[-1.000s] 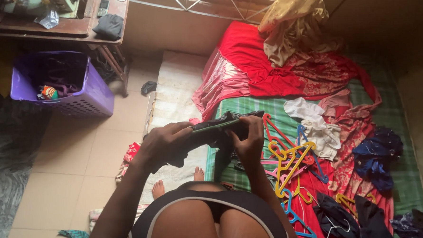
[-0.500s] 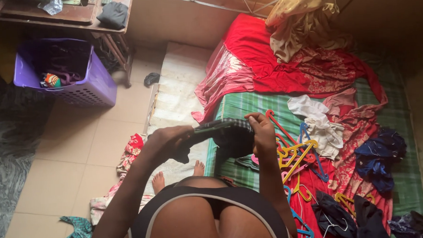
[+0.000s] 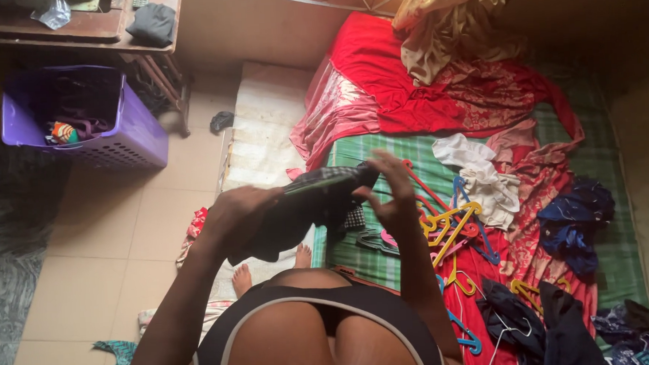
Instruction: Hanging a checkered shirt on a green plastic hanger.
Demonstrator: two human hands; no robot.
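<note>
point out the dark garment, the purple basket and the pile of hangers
dark garment [image 3: 297, 220], head view, on the hanging fold
purple basket [image 3: 136, 136], head view, on its perforated side wall
pile of hangers [image 3: 450, 224], head view, on a yellow hanger

- A black sleeveless crop top [image 3: 323, 307] of stretchy fabric, edged along its neckline with a thin pale grey band.
- Both arms bare from shoulder to wrist: no sleeves, watch or bracelets show.
- The left hand [image 3: 235, 215] and right hand [image 3: 394, 198] are ungloved, without visible rings.
- Bare feet [image 3: 243, 279] below.
</note>
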